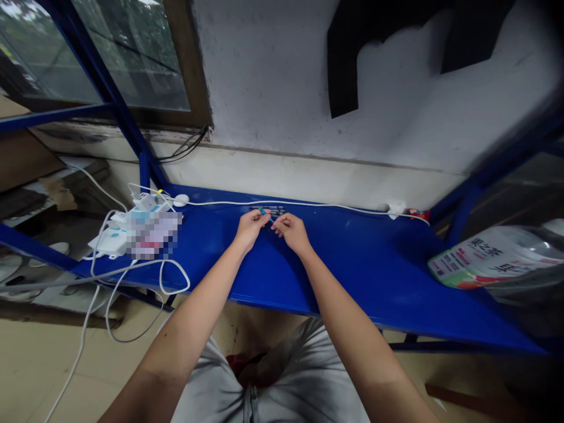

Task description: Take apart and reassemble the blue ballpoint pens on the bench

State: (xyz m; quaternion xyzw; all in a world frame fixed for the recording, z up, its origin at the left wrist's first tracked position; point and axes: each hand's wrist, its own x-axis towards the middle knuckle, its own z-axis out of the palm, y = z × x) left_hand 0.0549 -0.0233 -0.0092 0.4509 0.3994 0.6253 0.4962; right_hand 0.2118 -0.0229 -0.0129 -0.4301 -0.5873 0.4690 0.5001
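Note:
A slim teal pen slants between my two hands above the blue table. My left hand is closed, pinching it between thumb and fingers. At the pen's lower right end, the fingertips of my right hand are pinched together on it; the exact contact is small and partly hidden. Just behind my hands, several dark pens lie side by side on the tabletop, partly covered by my fingers.
White power strips with plugs and loose cables crowd the blue table's left end. A white cable runs along the back edge to a red packet. A large labelled bottle lies at right. Blue frame posts flank the table.

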